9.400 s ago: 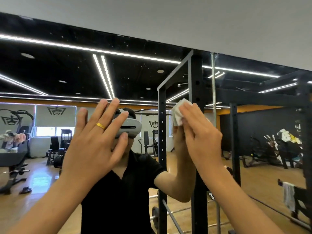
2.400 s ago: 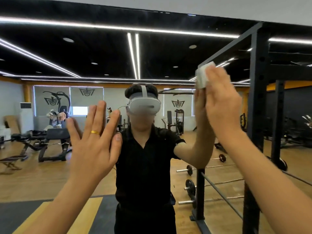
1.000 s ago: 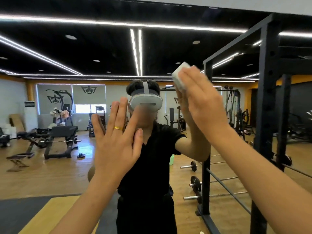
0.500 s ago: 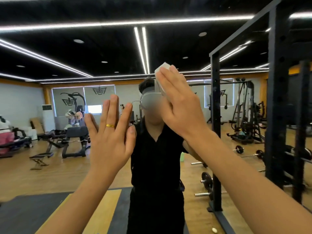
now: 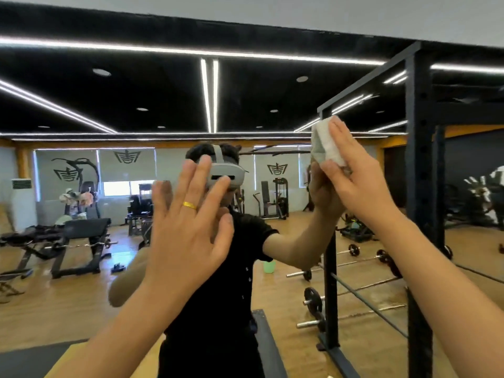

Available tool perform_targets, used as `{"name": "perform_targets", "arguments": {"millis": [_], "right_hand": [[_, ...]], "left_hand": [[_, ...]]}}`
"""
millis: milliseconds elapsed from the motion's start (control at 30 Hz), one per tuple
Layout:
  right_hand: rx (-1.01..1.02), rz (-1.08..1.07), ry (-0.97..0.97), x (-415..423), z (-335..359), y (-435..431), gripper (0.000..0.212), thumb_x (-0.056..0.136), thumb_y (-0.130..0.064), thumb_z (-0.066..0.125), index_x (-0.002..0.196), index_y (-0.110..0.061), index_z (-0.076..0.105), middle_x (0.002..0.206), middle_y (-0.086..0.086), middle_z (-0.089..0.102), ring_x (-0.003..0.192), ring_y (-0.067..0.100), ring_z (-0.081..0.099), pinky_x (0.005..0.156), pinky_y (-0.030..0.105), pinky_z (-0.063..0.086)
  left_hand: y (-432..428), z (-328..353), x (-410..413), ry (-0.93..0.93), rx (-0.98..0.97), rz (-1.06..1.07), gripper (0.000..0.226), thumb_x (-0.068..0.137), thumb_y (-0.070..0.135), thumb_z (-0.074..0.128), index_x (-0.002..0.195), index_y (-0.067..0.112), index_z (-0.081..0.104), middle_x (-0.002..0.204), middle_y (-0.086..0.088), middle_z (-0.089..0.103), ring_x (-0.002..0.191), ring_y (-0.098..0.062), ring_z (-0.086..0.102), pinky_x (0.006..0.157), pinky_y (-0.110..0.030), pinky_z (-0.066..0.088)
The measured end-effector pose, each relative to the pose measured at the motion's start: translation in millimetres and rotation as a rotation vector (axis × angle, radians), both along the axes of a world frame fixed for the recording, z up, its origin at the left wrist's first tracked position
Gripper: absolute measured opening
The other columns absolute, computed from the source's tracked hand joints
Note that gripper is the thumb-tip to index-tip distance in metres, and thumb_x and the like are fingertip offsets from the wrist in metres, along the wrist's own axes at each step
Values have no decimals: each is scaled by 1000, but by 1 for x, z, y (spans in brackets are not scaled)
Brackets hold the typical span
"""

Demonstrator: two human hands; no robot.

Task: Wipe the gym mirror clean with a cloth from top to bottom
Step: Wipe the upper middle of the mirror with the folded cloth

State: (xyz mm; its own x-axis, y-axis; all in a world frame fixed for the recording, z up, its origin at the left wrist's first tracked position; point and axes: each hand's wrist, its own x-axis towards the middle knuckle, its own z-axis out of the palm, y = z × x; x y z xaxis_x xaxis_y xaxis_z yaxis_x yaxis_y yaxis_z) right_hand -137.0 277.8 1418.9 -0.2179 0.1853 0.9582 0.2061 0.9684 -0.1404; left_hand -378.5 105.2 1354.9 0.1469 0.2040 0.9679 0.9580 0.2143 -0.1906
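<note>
The gym mirror [image 5: 114,105] fills the wall ahead, and its top edge runs under the white ceiling strip. My right hand [image 5: 357,184] presses a folded white cloth [image 5: 326,144] flat against the glass at upper right, fingers straight over it. My left hand [image 5: 188,227] is raised with spread, straight fingers in front of the glass at centre. It holds nothing and wears a gold ring; whether it touches the glass cannot be told. The reflection shows a person in black with a headset.
A black power rack [image 5: 420,186] stands at the right, close to the mirror, just right of the cloth. In the reflection lie barbells [image 5: 351,257], benches [image 5: 79,236] on a wooden floor and a green cup [image 5: 269,266].
My right hand has swept the cloth to the right along the glass, from in front of the reflected head to near the rack upright. The view has tilted up. My left hand stays raised and open.
</note>
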Motion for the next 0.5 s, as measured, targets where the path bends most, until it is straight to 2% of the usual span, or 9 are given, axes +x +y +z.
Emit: {"name": "perform_targets", "arguments": {"millis": [100,200,267,333,367,433,500], "right_hand": [[-66,-66,195,-24,-6,-8,61,109,-20,49,164,-19,23,171,-2,22,149,-5,20,117,7,24],[-87,-139,372,-48,-7,-16,56,110,-20,46,163,-17,26,169,3,27,148,1,25,121,21,30],[-63,-134,423,-61,-6,-23,54,109,-16,47,161,-15,30,167,6,31,144,-4,25,116,10,28],[22,-67,322,-74,-4,-32,54,107,-11,50,158,-13,34,165,7,32,141,-7,22,110,0,23],[86,-40,235,-82,-4,-38,54,107,-9,50,158,-12,35,164,6,33,142,-6,23,111,1,22],[261,-63,101,-94,-3,-42,52,105,-7,50,156,-7,38,162,7,35,148,5,25,119,9,20],[415,-186,16,-92,1,-36,51,103,-7,49,154,-2,42,160,12,40,151,18,29,125,19,19]], "left_hand": [[-12,3,-34,11,-10,40,57,97,35,49,151,14,50,169,-12,22,158,-27,15,123,-62,10],[-10,-3,-50,64,-32,109,59,101,37,42,154,13,46,169,-15,19,158,-30,15,123,-63,10],[-7,-6,-51,71,-17,135,59,101,36,41,155,12,43,170,-16,17,158,-31,14,124,-64,8],[-5,-6,-50,73,-1,153,60,101,36,41,155,12,41,170,-17,16,158,-32,14,123,-65,9],[-4,-6,-50,74,1,160,60,102,36,40,156,12,41,170,-17,16,158,-32,15,123,-65,9],[-3,-6,-51,77,7,166,59,102,35,40,156,11,41,169,-17,18,157,-33,17,123,-66,11],[-3,-7,-52,78,11,168,60,101,35,43,156,11,43,169,-17,19,156,-33,20,121,-67,14]]}}
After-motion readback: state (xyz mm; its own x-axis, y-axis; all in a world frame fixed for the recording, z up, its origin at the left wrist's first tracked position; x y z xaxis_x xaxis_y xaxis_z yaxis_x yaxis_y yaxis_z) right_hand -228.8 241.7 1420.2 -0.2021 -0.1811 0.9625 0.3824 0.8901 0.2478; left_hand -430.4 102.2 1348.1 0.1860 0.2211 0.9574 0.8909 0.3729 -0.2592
